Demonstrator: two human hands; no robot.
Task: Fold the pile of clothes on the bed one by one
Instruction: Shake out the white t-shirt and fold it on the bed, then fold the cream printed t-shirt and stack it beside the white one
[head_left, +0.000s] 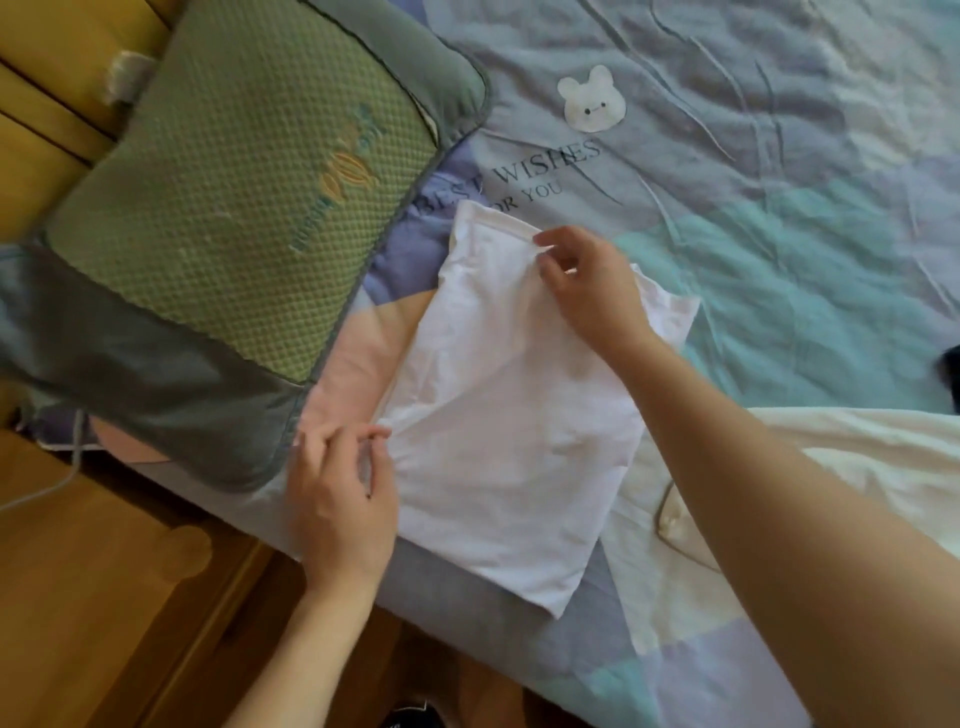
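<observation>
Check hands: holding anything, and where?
Both hold the white garment: right hand pinches its far edge, left hand pinches its left edge.

Patchwork quilt (779, 156) covers bed; green pillow (234, 171) left; wooden floor (104, 597) below.
</observation>
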